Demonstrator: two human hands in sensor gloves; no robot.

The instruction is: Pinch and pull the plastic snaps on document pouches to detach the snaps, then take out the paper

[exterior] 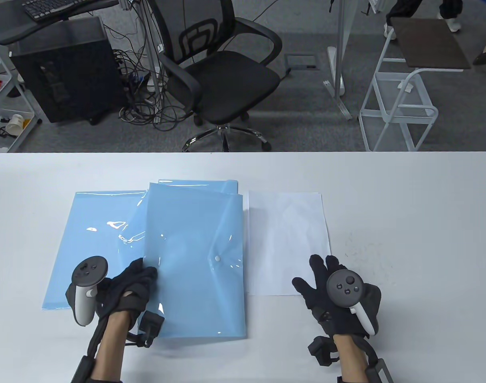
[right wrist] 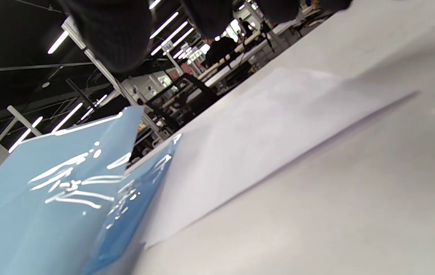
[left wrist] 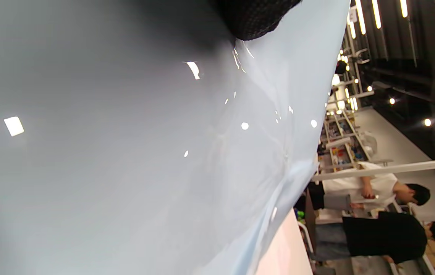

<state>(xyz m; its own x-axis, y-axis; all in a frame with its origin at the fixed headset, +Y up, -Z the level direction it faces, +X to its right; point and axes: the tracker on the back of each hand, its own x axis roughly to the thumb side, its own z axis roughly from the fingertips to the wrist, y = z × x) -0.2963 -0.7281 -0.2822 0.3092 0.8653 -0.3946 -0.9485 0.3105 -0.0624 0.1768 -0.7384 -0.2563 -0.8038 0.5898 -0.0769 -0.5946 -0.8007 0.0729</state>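
A: Where is the top pouch?
B: On the white table, lying over the right part of another blue pouch, with a third pouch showing just beyond its far edge. Its white snap sits near its right edge.

A: And the left hand?
B: At the top pouch's left edge, fingers curled onto the plastic. The left wrist view shows that edge raised, but whether the hand pinches it or only rests there I cannot tell.

A: The paper?
B: Flat on the table just right of the top pouch, its left edge under or against the pouch's right edge; I cannot tell which.

A: The right hand?
B: Spread flat and holding nothing, at the paper's near right corner, fingertips at the sheet's edge.

A: Anything past the table?
B: A black chair and a black computer tower.
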